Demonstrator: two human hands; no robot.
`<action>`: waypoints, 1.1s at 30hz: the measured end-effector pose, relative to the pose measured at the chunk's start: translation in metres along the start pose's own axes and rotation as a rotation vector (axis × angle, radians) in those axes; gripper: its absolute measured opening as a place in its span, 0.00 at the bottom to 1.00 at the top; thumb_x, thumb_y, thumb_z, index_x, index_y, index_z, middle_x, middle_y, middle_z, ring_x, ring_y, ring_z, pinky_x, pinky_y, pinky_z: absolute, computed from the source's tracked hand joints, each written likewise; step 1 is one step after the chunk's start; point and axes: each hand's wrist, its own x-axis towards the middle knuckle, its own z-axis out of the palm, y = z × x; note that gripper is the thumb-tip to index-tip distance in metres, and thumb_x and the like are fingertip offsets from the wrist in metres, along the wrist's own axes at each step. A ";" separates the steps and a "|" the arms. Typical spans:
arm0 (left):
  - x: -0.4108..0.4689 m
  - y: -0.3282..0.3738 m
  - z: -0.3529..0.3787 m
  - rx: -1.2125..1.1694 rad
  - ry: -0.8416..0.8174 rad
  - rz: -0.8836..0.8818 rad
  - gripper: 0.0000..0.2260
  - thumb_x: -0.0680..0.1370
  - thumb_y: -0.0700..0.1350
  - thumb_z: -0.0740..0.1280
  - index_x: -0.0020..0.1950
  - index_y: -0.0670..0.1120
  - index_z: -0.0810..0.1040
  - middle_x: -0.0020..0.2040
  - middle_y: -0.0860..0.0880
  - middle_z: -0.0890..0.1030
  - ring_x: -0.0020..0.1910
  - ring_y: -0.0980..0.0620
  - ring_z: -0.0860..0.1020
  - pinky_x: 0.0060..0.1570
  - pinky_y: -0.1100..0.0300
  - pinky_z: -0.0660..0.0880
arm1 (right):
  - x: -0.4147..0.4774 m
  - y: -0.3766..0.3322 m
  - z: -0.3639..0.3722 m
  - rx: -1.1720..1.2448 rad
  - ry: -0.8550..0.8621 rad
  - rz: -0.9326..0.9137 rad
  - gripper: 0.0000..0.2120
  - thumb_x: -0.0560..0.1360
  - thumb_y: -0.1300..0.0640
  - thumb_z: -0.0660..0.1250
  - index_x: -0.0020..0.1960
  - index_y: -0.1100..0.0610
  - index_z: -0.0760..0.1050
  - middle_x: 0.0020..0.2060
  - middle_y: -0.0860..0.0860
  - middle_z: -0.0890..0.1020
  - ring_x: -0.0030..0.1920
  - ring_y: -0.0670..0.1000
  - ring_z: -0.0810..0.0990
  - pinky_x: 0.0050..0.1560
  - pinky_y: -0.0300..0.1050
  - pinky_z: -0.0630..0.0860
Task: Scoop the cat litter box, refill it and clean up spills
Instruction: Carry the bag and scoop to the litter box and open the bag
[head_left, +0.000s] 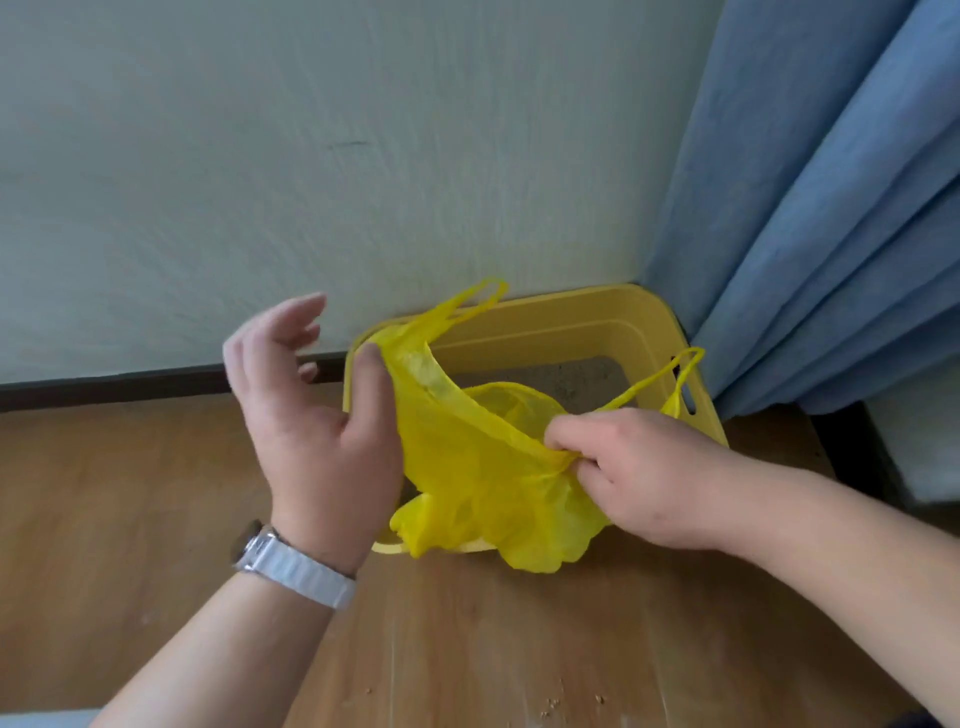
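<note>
A yellow litter box (587, 317) stands on the wooden floor against the wall, with grey litter (576, 376) inside. Above its front half I hold a thin yellow plastic bag (483, 467) spread between both hands. My left hand (311, 415) has its thumb hooked into the bag's left rim, with the fingers spread and raised, blurred. My right hand (634, 467) pinches the bag's right rim in a bunch. Two bag handles stick up, one at the back left and one at the right. The bag hides the box's front wall.
A blue curtain (831, 208) hangs at the right beside the box. The pale wall and a dark baseboard (130, 387) run behind. A few litter crumbs (550, 704) lie on the wooden floor (467, 649) near the bottom edge.
</note>
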 end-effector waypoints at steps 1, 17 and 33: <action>-0.004 0.006 0.003 0.038 -0.101 0.205 0.13 0.75 0.38 0.68 0.58 0.46 0.75 0.57 0.46 0.73 0.57 0.45 0.75 0.56 0.47 0.74 | 0.000 0.001 -0.001 -0.010 0.003 -0.004 0.05 0.77 0.62 0.58 0.45 0.53 0.69 0.38 0.50 0.75 0.41 0.55 0.73 0.42 0.54 0.71; -0.033 -0.020 0.020 0.568 -0.887 0.352 0.11 0.65 0.43 0.65 0.46 0.51 0.79 0.34 0.52 0.80 0.29 0.45 0.79 0.23 0.59 0.71 | -0.006 0.008 0.000 0.313 0.074 0.021 0.08 0.73 0.63 0.59 0.38 0.54 0.72 0.30 0.50 0.75 0.33 0.48 0.71 0.35 0.47 0.69; -0.020 -0.020 0.004 0.442 -1.093 0.555 0.05 0.65 0.43 0.53 0.30 0.46 0.66 0.26 0.50 0.69 0.25 0.43 0.69 0.20 0.60 0.65 | 0.005 0.030 0.005 -0.248 -0.240 0.229 0.16 0.81 0.51 0.49 0.36 0.54 0.63 0.34 0.49 0.69 0.34 0.47 0.65 0.36 0.48 0.59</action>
